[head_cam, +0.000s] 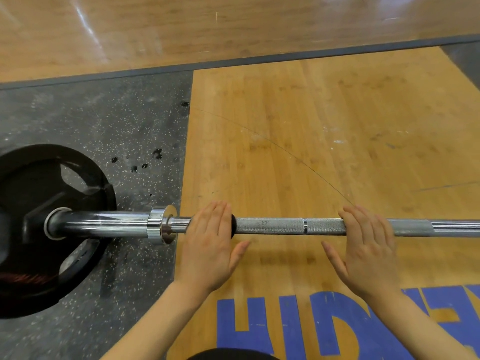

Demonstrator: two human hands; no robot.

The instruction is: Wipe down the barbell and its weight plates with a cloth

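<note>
Both hands flat on barbell [272, 226]: left hand [210, 245], right hand [368, 252]; grip apart, fingers straight.

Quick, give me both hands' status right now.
Left hand: open, straight fingers laid over the bar, with something dark under the fingertips.
Right hand: open, flat on the bar, holding nothing.
</note>
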